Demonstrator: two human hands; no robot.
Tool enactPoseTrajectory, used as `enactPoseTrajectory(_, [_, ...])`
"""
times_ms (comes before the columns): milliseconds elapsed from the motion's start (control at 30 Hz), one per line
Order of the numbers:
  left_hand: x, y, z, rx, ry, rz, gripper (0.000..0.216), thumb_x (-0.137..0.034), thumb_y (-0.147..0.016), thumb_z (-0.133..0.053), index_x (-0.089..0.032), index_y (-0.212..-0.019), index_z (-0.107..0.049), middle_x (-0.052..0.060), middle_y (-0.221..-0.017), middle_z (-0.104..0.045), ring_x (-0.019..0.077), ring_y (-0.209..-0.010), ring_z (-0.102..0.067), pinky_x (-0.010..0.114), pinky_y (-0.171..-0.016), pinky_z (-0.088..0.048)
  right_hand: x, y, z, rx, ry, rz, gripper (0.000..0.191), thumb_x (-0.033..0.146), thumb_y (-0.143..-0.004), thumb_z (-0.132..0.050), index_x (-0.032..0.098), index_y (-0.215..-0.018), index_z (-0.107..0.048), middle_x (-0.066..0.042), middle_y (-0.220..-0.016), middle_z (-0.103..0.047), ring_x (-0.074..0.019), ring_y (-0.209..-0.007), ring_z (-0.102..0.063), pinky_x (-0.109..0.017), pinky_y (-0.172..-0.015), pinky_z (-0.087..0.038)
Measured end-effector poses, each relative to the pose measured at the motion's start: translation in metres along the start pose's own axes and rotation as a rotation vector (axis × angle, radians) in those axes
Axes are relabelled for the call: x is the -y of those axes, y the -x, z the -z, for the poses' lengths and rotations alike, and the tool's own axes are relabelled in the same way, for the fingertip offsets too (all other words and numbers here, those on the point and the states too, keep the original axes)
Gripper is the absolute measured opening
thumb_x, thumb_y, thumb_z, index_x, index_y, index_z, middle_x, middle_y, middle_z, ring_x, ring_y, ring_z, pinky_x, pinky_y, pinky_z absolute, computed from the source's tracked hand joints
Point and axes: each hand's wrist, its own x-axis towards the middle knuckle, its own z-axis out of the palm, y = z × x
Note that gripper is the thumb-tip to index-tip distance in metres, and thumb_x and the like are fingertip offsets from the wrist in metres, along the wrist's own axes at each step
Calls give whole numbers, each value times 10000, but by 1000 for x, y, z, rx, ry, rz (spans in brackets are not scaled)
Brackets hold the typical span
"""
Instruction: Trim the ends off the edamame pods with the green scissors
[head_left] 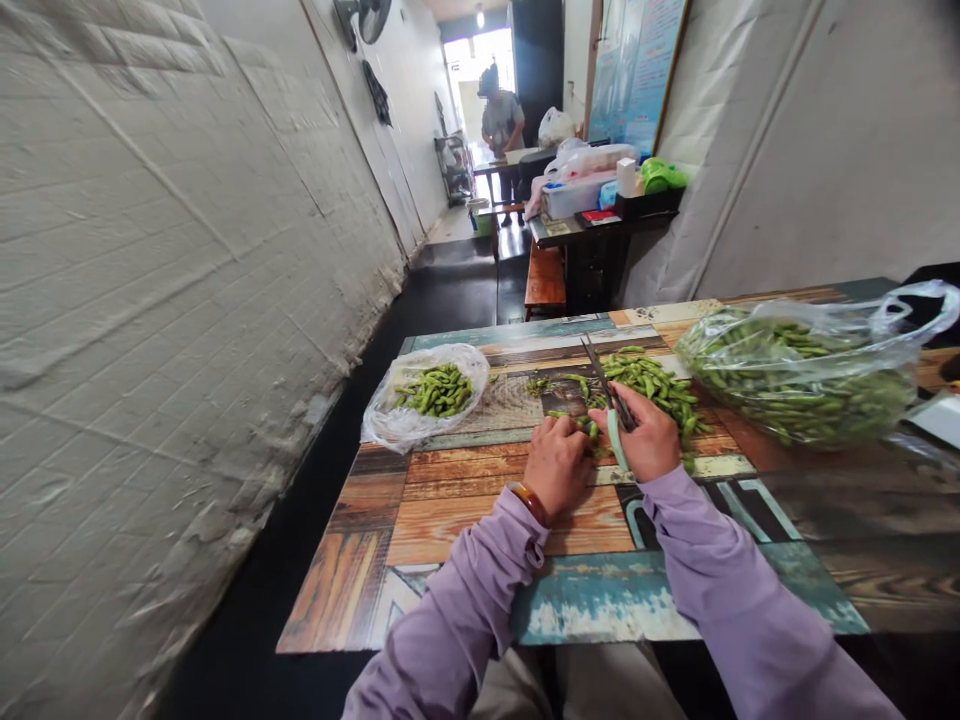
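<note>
My right hand (651, 436) is closed around a pair of scissors (606, 390) whose blades point away from me over the table. My left hand (556, 462) is curled beside it, fingers pinched on a green bean pod (589, 428) close to the scissors. A loose heap of green pods (652, 385) lies just beyond both hands on the patterned wooden table (465, 500). I wear purple sleeves and a brown bracelet (529, 500) on the left wrist.
An open plastic bag with some pods (429, 395) lies at the table's left. A large full bag of pods (810, 375) sits at the right. A white brick wall runs along the left. Farther off stand a cluttered table (600, 215), a bench (545, 280) and a person (501, 125).
</note>
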Motion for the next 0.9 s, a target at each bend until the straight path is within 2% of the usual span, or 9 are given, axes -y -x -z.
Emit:
enactPoseTrajectory(133, [14, 0, -1, -134, 412, 193, 104, -95, -678, -591, -164, -755, -578, 15, -752, -562, 141, -740, -487, 278, -702, -378, -4, 2, 0, 11, 0, -29, 417, 402, -755, -640, 209, -1124, -625, -78, -982, -701, -217, -779, -676, -364, -744, -548])
enactPoseTrajectory(233, [23, 1, 0, -152, 808, 322, 92, -124, -671, -611, -147, -751, -572, -23, -657, -514, 90, -601, -442, 228, -589, -349, -4, 3, 0, 31, -10, -45, 428, 422, -753, -641, 210, -1125, -627, -80, -992, -698, -228, -798, -676, -372, -765, -544])
enactPoseTrajectory(400, [24, 6, 9, -123, 1314, 507, 309, -278, -633, -736, -118, -882, -652, 8, -691, -593, 80, -581, -489, 223, -587, -374, 1, 3, 1, 42, -32, -53, 445, 444, -748, -631, 176, -1103, -639, -96, -950, -705, -237, -784, -677, -388, -761, -544])
enactPoseTrajectory(500, [23, 8, 17, -120, 1527, 598, 343, -322, -637, -750, -111, -889, -651, 41, -729, -643, 80, -565, -523, 233, -597, -406, 3, 4, 1, 116, -63, -49, 452, 432, -748, -628, 157, -1107, -637, -104, -927, -704, -233, -775, -675, -377, -753, -544])
enactPoseTrajectory(700, [25, 5, 31, -183, 1696, 601, 288, -250, -660, -742, -105, -878, -623, 51, -752, -650, 70, -578, -539, 207, -586, -433, 3, 8, -2, 380, -152, 12, 443, 403, -740, -645, 206, -1135, -612, -79, -1012, -664, -203, -821, -655, -319, -725, -546])
enactPoseTrajectory(800, [27, 4, 32, -192, 1692, 598, 273, -242, -650, -750, -112, -847, -613, 44, -760, -644, 63, -572, -529, 195, -572, -430, 1, 9, -4, 511, -115, 51, 483, 399, -718, -669, 231, -1165, -594, -63, -1025, -646, -193, -842, -635, -314, -732, -539])
enactPoseTrajectory(900, [29, 4, 31, -197, 1635, 560, 256, -286, -651, -748, -116, -779, -606, 34, -729, -630, 61, -555, -511, 197, -558, -421, -3, 9, -5, 567, -82, 60, 511, 411, -719, -665, 236, -1191, -576, -47, -987, -640, -174, -789, -616, -307, -715, -529])
